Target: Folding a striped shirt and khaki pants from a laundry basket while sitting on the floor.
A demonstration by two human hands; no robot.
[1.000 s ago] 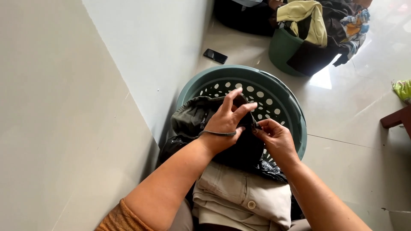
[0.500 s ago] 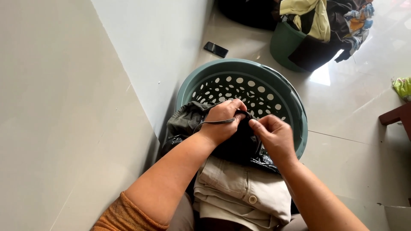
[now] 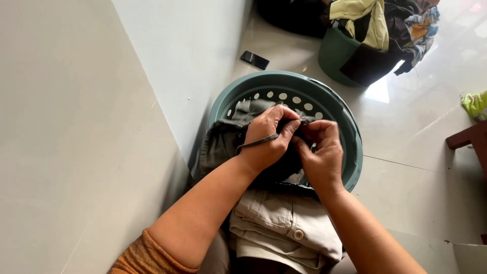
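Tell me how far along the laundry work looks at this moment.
Done: a folded beige garment lies stacked in front of the person. In hand: the left hand and right hand both pinch a dark crumpled garment over the round green perforated plastic basket. Left: a second green basket behind remains heaped with mixed clothes.

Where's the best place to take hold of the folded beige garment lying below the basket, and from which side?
Grip the folded beige garment at its stacked right edge, coming from the right: the left hand's forearm crosses its left side, and the green basket blocks the far end.
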